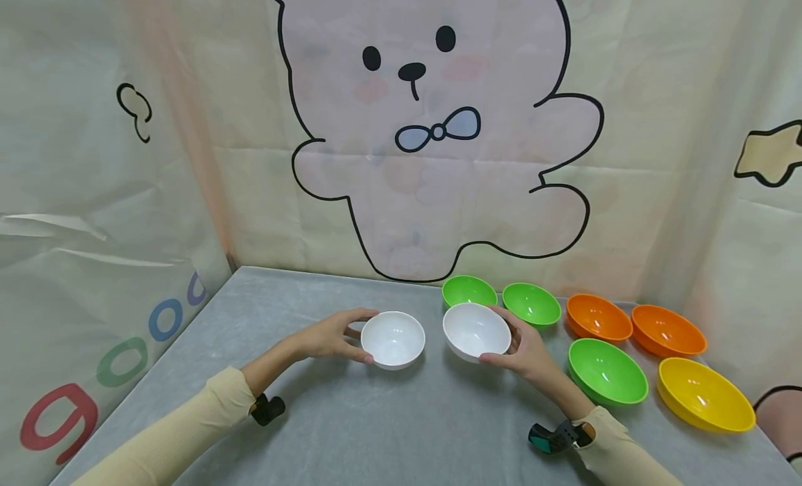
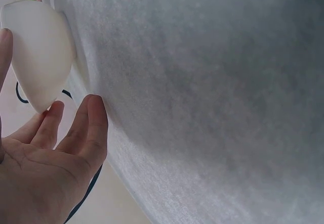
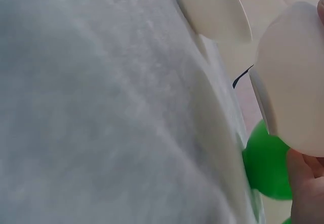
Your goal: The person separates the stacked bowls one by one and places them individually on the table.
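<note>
Two small white bowls are side by side at the middle of the table. My left hand (image 1: 328,336) holds the left white bowl (image 1: 393,341) from its left side, thumb at the near rim and fingertips at the far rim. That bowl stands upright on the cloth, its outer wall facing the left wrist view. With thumb and fingers spread across its right side, my right hand (image 1: 528,348) grips the other white bowl (image 1: 475,331). In the right wrist view this white bowl (image 3: 292,82) is raised off the table, its foot ring showing. A gap separates the two bowls.
Behind the right white bowl are two green bowls (image 1: 532,305), with two orange bowls (image 1: 668,331) farther right. A larger green bowl (image 1: 608,372) and a yellow bowl (image 1: 706,394) stand nearer, right of my right forearm. Grey cloth covers the table (image 1: 401,430); a printed curtain (image 1: 413,193) hangs behind.
</note>
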A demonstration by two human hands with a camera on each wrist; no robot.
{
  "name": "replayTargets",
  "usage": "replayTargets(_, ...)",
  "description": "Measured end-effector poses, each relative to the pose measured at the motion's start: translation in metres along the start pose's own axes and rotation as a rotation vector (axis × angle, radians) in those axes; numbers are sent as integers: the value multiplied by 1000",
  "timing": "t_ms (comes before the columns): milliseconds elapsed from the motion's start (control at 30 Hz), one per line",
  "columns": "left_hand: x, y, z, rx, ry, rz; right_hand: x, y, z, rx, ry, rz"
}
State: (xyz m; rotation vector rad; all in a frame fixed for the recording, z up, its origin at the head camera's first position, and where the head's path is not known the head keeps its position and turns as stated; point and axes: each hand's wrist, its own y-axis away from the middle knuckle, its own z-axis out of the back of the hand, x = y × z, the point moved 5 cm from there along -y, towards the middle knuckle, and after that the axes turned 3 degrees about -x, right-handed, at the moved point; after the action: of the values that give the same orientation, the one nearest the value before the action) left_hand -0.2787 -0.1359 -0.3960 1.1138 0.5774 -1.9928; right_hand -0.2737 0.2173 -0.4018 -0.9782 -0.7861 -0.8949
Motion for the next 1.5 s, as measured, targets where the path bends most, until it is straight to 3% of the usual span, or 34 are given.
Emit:
replayTargets(300, 1, 0, 0, 0, -8, 5, -7, 17, 16, -30, 5, -9)
replayTargets(800, 3, -2, 0, 4, -4, -8, -11, 40, 32, -84, 105, -108)
replayTargets(1267, 3, -2, 0, 11, -2, 6, -16, 46, 39, -119, 205, -170)
replayTargets(1500, 1, -1, 0, 13, -1, 9, -12, 49, 36, -179, 191, -194)
